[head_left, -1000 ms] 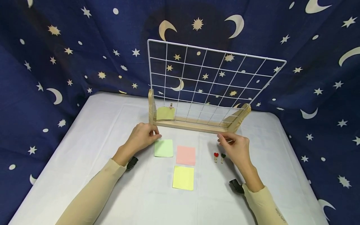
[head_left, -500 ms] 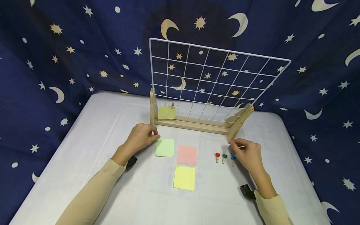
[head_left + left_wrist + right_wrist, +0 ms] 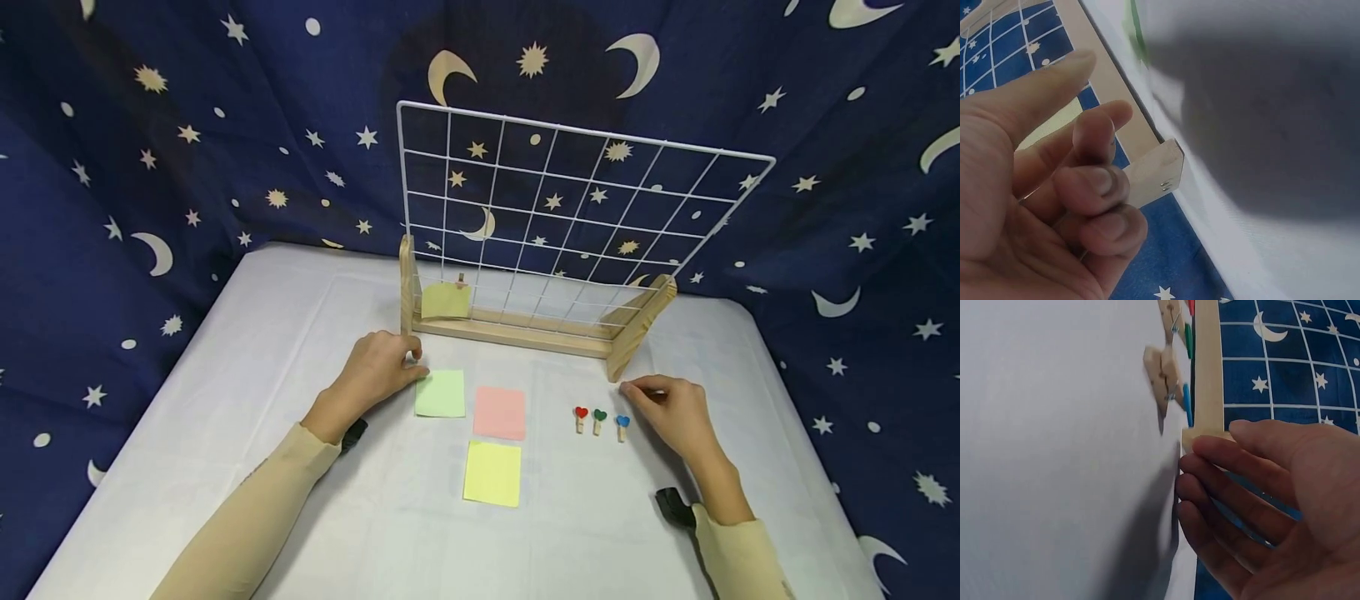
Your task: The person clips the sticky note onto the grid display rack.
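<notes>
Head view shows both hands with nothing in hold. The left hand (image 3: 378, 364) has loosely bent fingers, its thumb a little apart, at the far left corner of the light green sticky note (image 3: 440, 393); whether they touch, I cannot tell. The right hand (image 3: 671, 410) has relaxed fingers, just right of the blue-heart mini clothespin (image 3: 622, 427). Left of this lie the green-heart mini clothespin (image 3: 599, 422) and the red-heart mini clothespin (image 3: 581, 419). Between the hands are the pink sticky note (image 3: 499, 413) and, nearer, the bright yellow sticky note (image 3: 492, 473). On the far side, the white wire grid (image 3: 557, 127) stands in a wooden base (image 3: 525, 336), with a yellowish note (image 3: 446, 302) clipped at left.
</notes>
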`<state>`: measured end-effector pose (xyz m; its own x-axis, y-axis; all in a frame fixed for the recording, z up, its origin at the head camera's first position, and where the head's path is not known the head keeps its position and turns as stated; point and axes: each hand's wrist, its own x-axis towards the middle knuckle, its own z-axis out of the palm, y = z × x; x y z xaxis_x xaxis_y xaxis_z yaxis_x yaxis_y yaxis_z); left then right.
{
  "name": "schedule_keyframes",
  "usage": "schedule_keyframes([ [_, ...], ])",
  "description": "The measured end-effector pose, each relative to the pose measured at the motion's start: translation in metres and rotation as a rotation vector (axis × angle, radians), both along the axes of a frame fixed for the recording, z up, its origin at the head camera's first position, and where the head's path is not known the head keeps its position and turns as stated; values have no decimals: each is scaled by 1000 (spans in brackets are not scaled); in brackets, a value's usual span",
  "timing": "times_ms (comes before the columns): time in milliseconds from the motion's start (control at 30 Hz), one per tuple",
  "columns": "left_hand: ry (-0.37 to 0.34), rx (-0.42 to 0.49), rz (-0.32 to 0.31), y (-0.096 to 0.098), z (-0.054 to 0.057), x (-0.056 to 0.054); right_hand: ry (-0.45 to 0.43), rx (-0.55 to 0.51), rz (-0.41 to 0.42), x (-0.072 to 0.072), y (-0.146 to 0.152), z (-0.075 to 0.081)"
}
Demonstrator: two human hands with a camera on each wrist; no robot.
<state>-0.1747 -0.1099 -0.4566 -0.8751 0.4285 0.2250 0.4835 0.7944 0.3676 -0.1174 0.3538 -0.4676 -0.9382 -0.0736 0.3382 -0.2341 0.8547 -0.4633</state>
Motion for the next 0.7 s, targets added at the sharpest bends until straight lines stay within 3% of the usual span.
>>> schedule_keyframes([
  [400,-66,-76,-20,0,-3,-2,-196,23,63,2,19,10],
  [700,-88,-92,-45,1,-7,-2,-359,-61,107,2,29,7],
])
